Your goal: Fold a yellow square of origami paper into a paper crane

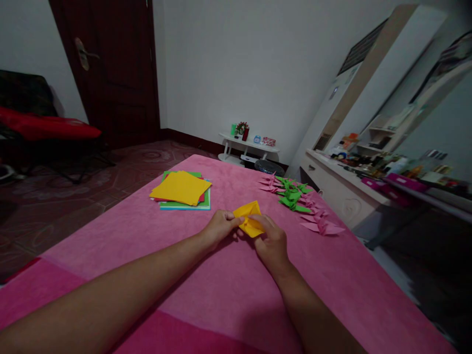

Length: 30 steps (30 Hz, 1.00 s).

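Note:
A partly folded piece of yellow origami paper [252, 227] is held between my two hands, just above the pink cloth [206, 285]. My left hand [221, 228] pinches its left edge, thumb on top. On the right side, my right hand [272, 241] grips the same paper, its fingers reaching over the folds. Some fingertips are hidden behind the paper. Left of my hands lies a stack of coloured paper sheets [180, 188], yellow on top with green, red, white and blue edges showing. To the right sit several folded paper cranes, green [292, 197] and pink [322, 226].
A small white shelf [250, 142] with flowers and boxes stands by the far wall. The white dressing table [342, 182] on the right carries many bottles. At left are a dark door [106, 64] and a folding chair with red cloth [47, 125].

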{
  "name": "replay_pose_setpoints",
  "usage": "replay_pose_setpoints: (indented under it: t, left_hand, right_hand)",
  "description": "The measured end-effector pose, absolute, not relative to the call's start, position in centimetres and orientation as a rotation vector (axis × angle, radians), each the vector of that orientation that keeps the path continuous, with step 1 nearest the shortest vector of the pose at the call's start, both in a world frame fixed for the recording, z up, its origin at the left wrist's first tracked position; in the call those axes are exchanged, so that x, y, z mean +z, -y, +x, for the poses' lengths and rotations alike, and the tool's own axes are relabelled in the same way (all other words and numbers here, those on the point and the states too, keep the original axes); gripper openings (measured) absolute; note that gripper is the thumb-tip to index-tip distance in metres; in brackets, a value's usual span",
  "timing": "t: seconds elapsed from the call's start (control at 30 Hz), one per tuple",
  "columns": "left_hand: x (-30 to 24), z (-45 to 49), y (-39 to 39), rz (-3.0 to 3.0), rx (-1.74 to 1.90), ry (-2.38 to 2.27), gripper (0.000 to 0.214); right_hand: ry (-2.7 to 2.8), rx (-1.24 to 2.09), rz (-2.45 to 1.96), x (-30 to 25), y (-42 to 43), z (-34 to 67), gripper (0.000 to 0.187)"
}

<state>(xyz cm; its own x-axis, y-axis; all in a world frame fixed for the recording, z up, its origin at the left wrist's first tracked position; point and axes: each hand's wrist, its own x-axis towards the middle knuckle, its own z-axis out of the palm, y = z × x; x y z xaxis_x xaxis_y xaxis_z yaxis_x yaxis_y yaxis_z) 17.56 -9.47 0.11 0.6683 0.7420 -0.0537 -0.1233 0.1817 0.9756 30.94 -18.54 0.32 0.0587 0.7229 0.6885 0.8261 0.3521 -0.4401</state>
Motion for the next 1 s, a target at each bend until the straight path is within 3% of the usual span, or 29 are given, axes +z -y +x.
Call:
replay_pose_setpoints:
  t: [0.57,1.0]
  left_hand:
    - [-0.1,17.4,9.4,1.239,0.708,-0.531,0.052]
    - [-0.2,17.5,9.5,1.191,0.782,-0.446,0.047]
  right_hand:
    - [1.672,-0.081,-1.362,-0.7,18.3,31.5,0.024]
    - [1.741,-0.086,-1.314,-0.5,18.3,31.3,0.022]
